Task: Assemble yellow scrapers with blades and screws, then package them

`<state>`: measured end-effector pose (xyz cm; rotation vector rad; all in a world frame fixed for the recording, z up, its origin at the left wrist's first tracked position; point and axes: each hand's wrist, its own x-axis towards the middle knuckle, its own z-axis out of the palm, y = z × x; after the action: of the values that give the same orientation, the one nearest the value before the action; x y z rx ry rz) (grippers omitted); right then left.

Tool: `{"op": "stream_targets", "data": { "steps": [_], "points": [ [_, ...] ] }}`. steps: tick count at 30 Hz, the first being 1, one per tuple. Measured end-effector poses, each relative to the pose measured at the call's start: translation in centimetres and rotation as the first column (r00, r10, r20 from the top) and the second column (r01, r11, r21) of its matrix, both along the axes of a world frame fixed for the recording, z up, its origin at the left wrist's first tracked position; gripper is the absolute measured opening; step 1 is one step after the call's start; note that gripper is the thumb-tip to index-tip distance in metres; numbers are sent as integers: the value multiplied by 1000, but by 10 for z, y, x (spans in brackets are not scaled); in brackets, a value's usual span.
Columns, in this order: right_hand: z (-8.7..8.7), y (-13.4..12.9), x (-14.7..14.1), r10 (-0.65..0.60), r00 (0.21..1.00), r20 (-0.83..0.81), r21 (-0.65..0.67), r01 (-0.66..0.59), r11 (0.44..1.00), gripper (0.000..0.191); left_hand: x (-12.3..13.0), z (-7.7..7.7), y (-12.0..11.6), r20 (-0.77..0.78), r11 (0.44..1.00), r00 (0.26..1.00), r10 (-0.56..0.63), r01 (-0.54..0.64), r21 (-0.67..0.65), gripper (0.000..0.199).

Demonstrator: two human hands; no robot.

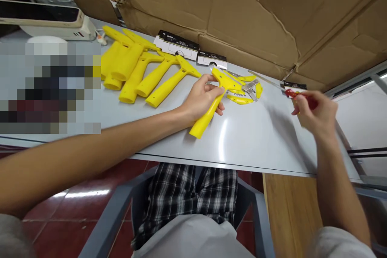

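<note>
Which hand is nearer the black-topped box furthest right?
Right. The right hand, holding a red-handled screwdriver, is just in front of the box; the left hand, on a yellow handle, is well to its left.

left hand [201, 98] curled | left forearm [121, 139] slanting inward | right hand [319, 113] closed, fingers [302, 105] bent

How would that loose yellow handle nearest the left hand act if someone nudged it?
The loose yellow handle looks like moulded plastic, so probably stiff. Its tube looks hollow at the end, suggesting it's light for its size. The rounded tube might start rolling, but the wide head would likely stop it.
</note>
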<state>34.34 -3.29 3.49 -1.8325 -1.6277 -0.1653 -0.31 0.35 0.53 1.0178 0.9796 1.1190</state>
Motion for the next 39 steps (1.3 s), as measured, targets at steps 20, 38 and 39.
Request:
{"op": "stream_targets", "data": {
  "steps": [20,38,39],
  "points": [
    [-25,28,-37,115,923,367,-188,-47,981,41,-3,-7,23,183,998,981,58,-52,-36,20],
    [-36,27,-169,90,154,-984,-42,-688,725,60,-5,-21,25,147,990,985,84,-99,101,45],
    [-36,26,-168,62,96,-993,-22,-697,716,60,-5,-22,24,143,989,985,92,-107,98,47]
  ]
}}
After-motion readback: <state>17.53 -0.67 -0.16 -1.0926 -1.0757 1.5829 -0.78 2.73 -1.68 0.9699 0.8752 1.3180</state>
